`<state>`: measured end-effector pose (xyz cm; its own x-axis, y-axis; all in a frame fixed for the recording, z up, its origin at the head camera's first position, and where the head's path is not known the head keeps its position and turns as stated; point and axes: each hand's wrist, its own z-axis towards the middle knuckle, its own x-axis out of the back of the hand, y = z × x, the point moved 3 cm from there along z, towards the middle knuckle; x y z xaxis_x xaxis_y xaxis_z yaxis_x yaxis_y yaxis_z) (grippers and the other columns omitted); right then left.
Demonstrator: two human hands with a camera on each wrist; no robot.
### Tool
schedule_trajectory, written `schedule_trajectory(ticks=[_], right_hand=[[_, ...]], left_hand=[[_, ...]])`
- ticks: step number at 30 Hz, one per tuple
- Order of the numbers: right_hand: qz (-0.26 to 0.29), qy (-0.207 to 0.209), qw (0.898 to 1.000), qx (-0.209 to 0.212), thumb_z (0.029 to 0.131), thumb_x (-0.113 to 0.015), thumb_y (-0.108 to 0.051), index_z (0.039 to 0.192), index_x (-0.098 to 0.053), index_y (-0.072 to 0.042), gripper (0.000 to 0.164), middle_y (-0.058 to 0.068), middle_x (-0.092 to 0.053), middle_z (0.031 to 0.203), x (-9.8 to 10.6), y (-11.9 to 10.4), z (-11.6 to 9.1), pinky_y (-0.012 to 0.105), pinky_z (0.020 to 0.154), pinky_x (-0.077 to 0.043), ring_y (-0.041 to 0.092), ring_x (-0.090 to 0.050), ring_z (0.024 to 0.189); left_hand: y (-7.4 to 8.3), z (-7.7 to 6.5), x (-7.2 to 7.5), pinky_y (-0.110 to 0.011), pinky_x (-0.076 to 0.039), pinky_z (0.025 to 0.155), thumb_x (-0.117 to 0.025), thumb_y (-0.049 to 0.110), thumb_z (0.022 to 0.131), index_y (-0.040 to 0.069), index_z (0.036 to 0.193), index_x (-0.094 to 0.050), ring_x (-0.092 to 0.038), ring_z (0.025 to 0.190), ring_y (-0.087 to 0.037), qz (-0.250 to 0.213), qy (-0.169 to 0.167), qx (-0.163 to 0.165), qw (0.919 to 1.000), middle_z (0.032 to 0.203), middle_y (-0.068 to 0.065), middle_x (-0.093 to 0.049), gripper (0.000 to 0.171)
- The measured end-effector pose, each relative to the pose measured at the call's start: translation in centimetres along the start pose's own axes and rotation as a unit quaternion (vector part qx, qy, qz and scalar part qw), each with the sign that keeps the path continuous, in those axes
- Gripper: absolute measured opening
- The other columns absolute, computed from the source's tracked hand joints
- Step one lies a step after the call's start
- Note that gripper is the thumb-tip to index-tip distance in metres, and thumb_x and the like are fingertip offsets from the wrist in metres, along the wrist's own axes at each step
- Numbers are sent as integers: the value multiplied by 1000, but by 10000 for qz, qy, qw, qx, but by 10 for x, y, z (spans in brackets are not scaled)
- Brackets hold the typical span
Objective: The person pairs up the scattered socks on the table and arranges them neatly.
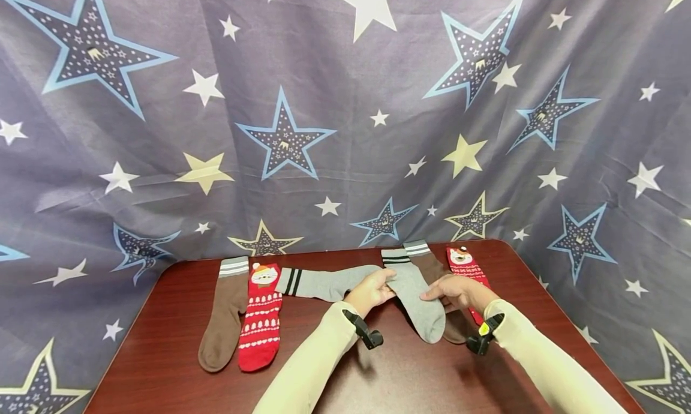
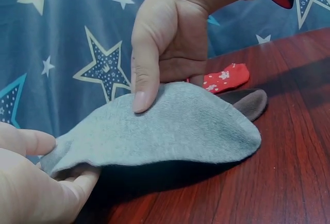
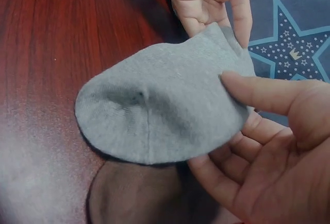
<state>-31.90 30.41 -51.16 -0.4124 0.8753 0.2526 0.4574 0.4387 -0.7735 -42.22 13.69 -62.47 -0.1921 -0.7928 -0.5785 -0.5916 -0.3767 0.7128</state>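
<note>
Two hands share a gray sock (image 1: 415, 303) above the right half of a worktop (image 1: 388, 384): the left hand (image 1: 369, 291) pinches it along its left edge, and the right hand (image 1: 456, 291), thumb on top and fingers beneath, has a closed grip on the right edge. Should either grip slacken, the limp knit could fold or twist; pulled unevenly, it might stretch out of line. A low sweep of the toe could drag the brown sock (image 1: 430, 263) lying partly beneath, and the left wrist could nudge the second gray sock (image 1: 315, 285), which lies crosswise to the left.

The held sock shows fine ribbing, a thin seam line, a rounded toe and a black-striped cuff. A red patterned sock (image 1: 468, 269) lies at far right; another brown sock (image 1: 222, 324) and red sock (image 1: 260, 333) lie at left, on glossy, wood-grained red-brown. Behind hangs creased, star-printed cloth (image 1: 345, 102).
</note>
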Motion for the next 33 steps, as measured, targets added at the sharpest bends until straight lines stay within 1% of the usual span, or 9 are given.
schedule_trajectory(ticks=[2, 4, 8, 10, 13, 18, 23, 27, 33], right_hand=[[27, -51, 10000, -1, 92, -73, -15, 96, -70, -8, 9, -1, -73, 89, 1, 0, -1, 38, 86, -57, 18, -70, 91], [7, -149, 9999, 45, 92, -73, -16, 97, -71, -8, 10, -1, -74, 90, 3, 0, -2, 38, 87, -57, 18, -70, 92], [-25, -486, 9986, 183, 93, -71, -15, 91, -70, -11, 4, -2, -73, 89, 6, 1, -4, 37, 90, -55, 17, -69, 92], [4, -694, 9972, 264, 93, -70, -13, 89, -69, -13, 3, -4, -73, 88, 7, 1, -6, 36, 91, -54, 15, -69, 91], [76, -997, 9942, 401, 91, -71, -12, 88, -69, -17, 6, -6, -74, 87, 8, 2, -9, 34, 90, -53, 12, -69, 89], [149, -1349, 9887, 633, 89, -76, -18, 91, -69, -20, 8, -8, -74, 89, 11, 4, -13, 32, 87, -54, 10, -69, 89], [255, -1066, 9927, 511, 91, -72, -12, 98, -70, -17, 8, -5, -74, 90, 14, 7, -11, 36, 89, -54, 14, -69, 91], [278, -916, 9940, 522, 95, -66, -8, 103, -72, -15, 12, -5, -74, 92, 15, 7, -11, 36, 89, -54, 15, -70, 92], [326, -895, 9937, 592, 97, -64, -10, 102, -73, -15, 12, -4, -75, 93, 17, 6, -15, 35, 89, -55, 13, -70, 94]], left_hand=[[12, -26, -13, -46, -46, 114, -54, 10, 101, -10, 128, -56, -61, 124, -30, 88, 46, -57, 9999, 128, -22, -64, 33], [25, -57, -30, -43, -42, 118, -45, 9, 104, -10, 130, -54, -60, 125, -27, 196, 136, -85, 9997, 128, -20, -65, 34], [40, -88, -44, -40, -40, 120, -42, 9, 106, -12, 128, -54, -61, 118, -24, 133, 39, -9, 9999, 116, -15, -68, 33], [44, -93, -47, -41, -38, 121, -43, 9, 105, -11, 130, -53, -61, 116, -24, 123, 58, 40, 9999, 111, -13, -68, 33], [46, -93, -50, -43, -39, 120, -44, 8, 104, -9, 122, -57, -62, 107, -22, 92, 88, 51, 9999, 100, -8, -67, 27], [44, -82, -49, -42, -40, 118, -46, 3, 99, 1, 96, -58, -61, 89, -17, 3, 179, -9, 9998, 85, -4, -64, 13], [42, -80, -50, -42, -40, 118, -52, 10, 101, 2, 95, -60, -61, 91, -17, -184, 302, -25, 9994, 84, -3, -65, 13], [43, -79, -50, -40, -41, 116, -52, 16, 104, 4, 97, -61, -62, 90, -15, -255, 233, -29, 9994, 84, -1, -67, 17], [45, -76, -47, -37, -46, 106, -53, 12, 102, 8, 89, -63, -63, 84, -13, -224, 127, -120, 9996, 80, 2, -69, 17]])
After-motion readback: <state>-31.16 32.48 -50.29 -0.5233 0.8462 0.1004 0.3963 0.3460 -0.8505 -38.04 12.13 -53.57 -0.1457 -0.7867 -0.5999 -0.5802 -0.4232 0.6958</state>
